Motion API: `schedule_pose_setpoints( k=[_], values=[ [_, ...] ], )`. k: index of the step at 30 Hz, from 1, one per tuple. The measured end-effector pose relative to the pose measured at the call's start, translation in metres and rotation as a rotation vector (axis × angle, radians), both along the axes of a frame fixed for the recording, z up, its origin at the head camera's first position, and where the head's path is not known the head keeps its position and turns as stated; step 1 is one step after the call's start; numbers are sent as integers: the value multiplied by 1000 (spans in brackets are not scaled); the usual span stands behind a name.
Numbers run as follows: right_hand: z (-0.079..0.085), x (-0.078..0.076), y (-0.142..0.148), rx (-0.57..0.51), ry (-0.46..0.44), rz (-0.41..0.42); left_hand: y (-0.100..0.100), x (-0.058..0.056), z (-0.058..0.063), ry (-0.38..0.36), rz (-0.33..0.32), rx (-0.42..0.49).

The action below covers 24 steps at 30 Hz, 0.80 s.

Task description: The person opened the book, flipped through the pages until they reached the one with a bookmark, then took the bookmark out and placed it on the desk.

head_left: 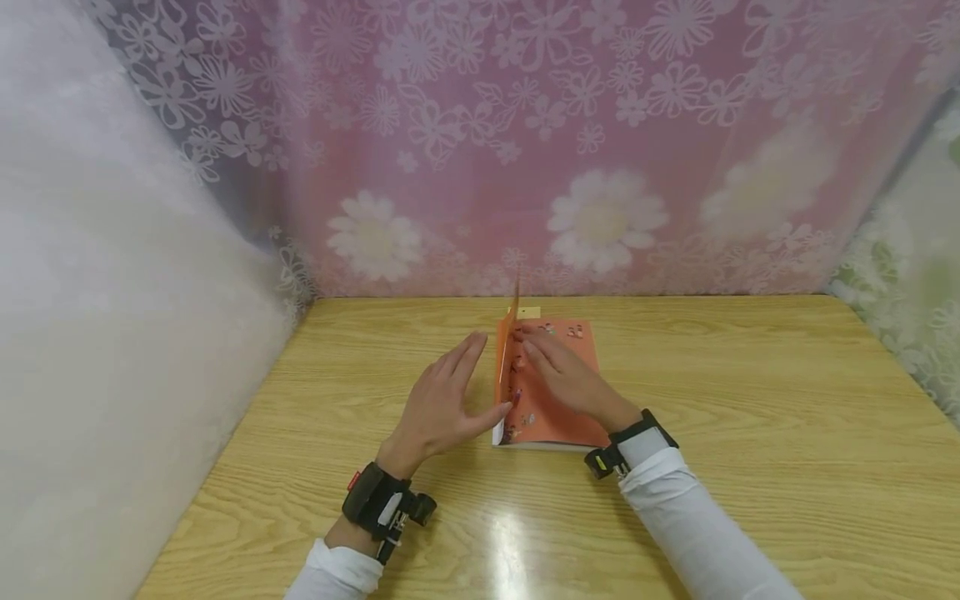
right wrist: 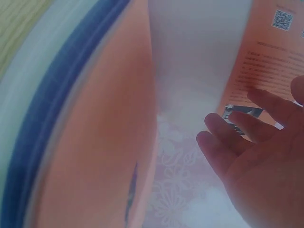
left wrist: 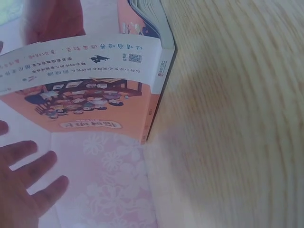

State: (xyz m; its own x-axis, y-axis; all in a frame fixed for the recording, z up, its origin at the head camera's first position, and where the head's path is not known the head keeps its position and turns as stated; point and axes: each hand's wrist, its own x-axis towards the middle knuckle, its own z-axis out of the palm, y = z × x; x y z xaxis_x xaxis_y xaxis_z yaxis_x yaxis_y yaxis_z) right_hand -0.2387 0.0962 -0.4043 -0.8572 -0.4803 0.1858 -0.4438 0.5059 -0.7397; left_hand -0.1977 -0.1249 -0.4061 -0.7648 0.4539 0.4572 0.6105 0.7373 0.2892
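Pink curtain [head_left: 465,158]: hangs across the far side, patterned with white flowers and large pale daisies.
Wooden surface [head_left: 750,417]: spreads pale and grained beneath the book, with a bright reflection on the near side.
White curtain [head_left: 112,292]: drops along the left side, beside the surface.
Green-and-white curtain [head_left: 907,258]: hangs along the right side.
White sleeves [head_left: 697,525]: reach in from the near side, one left, one right.
Orange book [head_left: 562,427]: lies on the surface near the middle, toward the far side, small figures printed on the orange face.
Left hand [head_left: 442,400]: hovers just left of the raised cover, fingers long and apart, thumb pointing right toward the cover; cannot tell whether touching.
Right hand [head_left: 570,375]: reaches from the right over the orange face, fingers extended and slightly apart near the raised cover; cannot tell whether touching.
Raised cover [head_left: 504,358]: stands nearly upright along the book's left side, with a children's scene on the left face.
White band [left wrist: 95,61]: wraps the cover, bearing rows of print.
Wrist cameras [head_left: 382,504]: strapped in black, one per wrist.
Yellow piece [head_left: 529,312]: shows just beyond the book's far edge.
QR code [left wrist: 135,58]: printed small on the band.
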Motion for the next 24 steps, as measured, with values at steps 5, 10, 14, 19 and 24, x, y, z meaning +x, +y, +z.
schedule_pose_setpoints(
  k=[5, 10, 14, 19, 24],
  values=[
    [-6, -3, -4, -19, 20, 30, 0, 0, 3, 116, -30, 24],
    [-10, -3, -10, -13, -4, 38, -2, -2, 8, 260, -64, 94],
    [-11, -1, -13, -10, -37, 44, -4, -5, 9, 338, -93, 126],
    [-14, -1, -15, -4, -45, 50, -10, -4, 11, 367, -91, 126],
    [-17, -1, -15, 16, -58, 36, -20, -3, 9, 373, -55, 146]
  ],
)
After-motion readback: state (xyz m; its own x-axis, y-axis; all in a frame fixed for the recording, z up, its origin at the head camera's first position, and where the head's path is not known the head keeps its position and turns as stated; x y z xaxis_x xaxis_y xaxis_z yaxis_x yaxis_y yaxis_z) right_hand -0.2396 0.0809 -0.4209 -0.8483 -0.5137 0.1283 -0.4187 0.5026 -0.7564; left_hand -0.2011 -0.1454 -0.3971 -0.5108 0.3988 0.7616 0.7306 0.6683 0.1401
